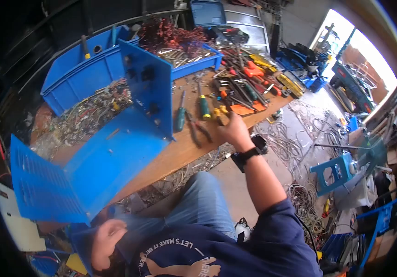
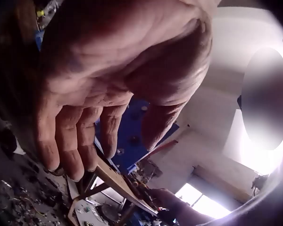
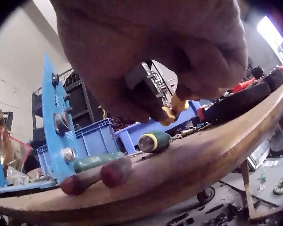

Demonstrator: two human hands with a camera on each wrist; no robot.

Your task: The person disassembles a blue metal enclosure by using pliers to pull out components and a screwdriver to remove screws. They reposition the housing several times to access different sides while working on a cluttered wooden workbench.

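Observation:
My right hand [image 1: 233, 131] is at the front edge of the wooden bench, its thumb and fingers pinching a yellow-handled tool [image 3: 172, 113]; the hand hides most of that tool. Left of it lie a screwdriver with a green and yellow handle [image 1: 204, 108], a green-handled screwdriver [image 1: 180, 119] and pliers [image 1: 199, 132] with spread, red-tipped handles. A bent blue sheet-metal casing [image 1: 115, 147] covers the bench's left part, one panel standing upright with dark fittings on it. Low by my lap, my left hand [image 1: 108, 237] hangs with loosely bent fingers and holds nothing.
Blue bins [image 1: 87, 71] stand at the back, with wire scraps [image 1: 92, 104] before them. A shallow blue tray [image 1: 198, 64] holds metal pieces and reddish wire. Many hand tools [image 1: 249, 83] crowd the bench's right end. Tangled cables [image 1: 295, 138] litter the floor.

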